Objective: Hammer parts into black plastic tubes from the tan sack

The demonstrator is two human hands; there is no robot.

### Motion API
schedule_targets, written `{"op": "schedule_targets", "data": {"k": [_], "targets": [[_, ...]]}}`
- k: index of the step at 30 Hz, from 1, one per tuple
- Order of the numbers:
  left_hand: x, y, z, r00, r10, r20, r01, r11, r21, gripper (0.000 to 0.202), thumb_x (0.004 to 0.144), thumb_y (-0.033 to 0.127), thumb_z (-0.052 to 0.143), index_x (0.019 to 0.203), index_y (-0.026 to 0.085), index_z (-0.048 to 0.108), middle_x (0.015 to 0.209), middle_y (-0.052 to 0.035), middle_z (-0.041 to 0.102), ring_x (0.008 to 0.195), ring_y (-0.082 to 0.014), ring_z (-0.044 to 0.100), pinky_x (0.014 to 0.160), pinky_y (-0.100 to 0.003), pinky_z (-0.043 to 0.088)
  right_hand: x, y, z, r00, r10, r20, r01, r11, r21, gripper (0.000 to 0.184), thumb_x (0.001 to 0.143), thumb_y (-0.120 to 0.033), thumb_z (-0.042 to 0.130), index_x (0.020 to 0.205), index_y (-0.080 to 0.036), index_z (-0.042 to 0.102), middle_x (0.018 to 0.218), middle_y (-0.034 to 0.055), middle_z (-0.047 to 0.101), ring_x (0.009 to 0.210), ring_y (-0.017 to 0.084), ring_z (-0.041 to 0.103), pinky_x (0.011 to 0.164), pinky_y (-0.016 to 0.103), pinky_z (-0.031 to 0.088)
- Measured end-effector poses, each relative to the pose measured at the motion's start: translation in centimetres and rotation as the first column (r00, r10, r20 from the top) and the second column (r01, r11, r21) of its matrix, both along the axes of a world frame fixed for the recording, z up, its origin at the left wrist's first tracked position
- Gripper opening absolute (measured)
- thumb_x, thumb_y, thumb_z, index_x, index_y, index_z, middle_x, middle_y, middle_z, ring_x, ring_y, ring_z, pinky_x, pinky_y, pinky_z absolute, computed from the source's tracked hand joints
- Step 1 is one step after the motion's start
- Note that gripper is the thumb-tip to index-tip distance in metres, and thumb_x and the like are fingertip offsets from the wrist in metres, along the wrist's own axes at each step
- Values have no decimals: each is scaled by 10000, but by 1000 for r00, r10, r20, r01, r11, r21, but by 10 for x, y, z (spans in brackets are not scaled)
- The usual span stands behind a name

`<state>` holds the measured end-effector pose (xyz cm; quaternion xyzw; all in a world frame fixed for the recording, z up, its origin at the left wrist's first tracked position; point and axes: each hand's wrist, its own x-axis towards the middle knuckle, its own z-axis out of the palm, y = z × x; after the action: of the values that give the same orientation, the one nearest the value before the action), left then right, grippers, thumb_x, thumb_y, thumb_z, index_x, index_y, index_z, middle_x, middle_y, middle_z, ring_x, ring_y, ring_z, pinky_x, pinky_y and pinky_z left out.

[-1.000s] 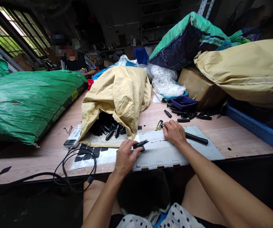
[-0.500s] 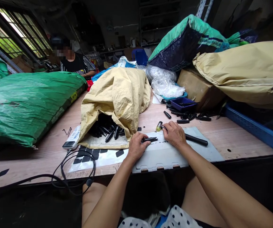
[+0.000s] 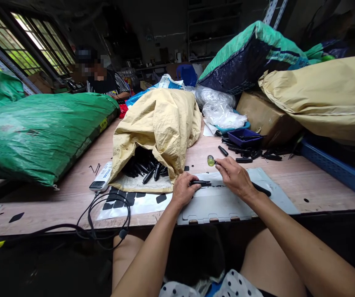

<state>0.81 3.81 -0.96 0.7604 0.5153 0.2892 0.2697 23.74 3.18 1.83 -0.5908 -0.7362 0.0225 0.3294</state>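
Observation:
My left hand (image 3: 184, 189) is closed on a slim black plastic part (image 3: 202, 182) that lies flat on a grey mat (image 3: 223, 202) at the table's near edge. My right hand (image 3: 234, 175) grips a small hammer by its black handle (image 3: 262, 189). The hammer's yellow-tipped head (image 3: 210, 160) is raised a little above the mat, just beyond the black part. A tan sack (image 3: 160, 123) lies open behind my left hand, with several black parts (image 3: 148, 169) spilling from its mouth.
A green sack (image 3: 38, 132) fills the left of the table. A white power strip (image 3: 101, 178) and a black cable (image 3: 103, 218) lie near the front left. A purple tray (image 3: 245, 136), loose black parts, a cardboard box and more sacks sit at the right. Another person sits at the far left.
My left hand carried the black part forward onto the mat and holds it there. My right hand has lifted the hammer head off the mat.

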Motion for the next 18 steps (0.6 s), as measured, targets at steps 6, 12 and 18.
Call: {"op": "schedule_targets", "data": {"k": [6,12,18], "targets": [[1,1,1,1000,-7,-20,6,1000,-14,122,826,235,774,944,221,750,957,-24,640,988,-214,588,901,-347,444,-24,-27,5,962,216,-164,-229,971,-66,297,1019,-315,492,1196,-239,718,1034,58,730,956,185,679,879,296,521],[1,1,0,999,-4,-39,4,1000,2,73,831,265,766,855,211,724,896,-14,613,936,-206,567,848,-332,435,-45,-42,5,970,211,-117,-217,975,-43,337,1040,-318,447,1257,-266,699,1015,58,727,941,187,683,856,298,531],[1,1,-3,1000,11,-14,-11,1000,6,46,828,260,765,852,222,757,889,-16,622,928,-210,576,840,-342,441,-46,-43,-1,992,125,3,-123,985,-120,321,1030,-302,450,1203,-275,720,964,45,707,886,193,681,805,301,527]]}}
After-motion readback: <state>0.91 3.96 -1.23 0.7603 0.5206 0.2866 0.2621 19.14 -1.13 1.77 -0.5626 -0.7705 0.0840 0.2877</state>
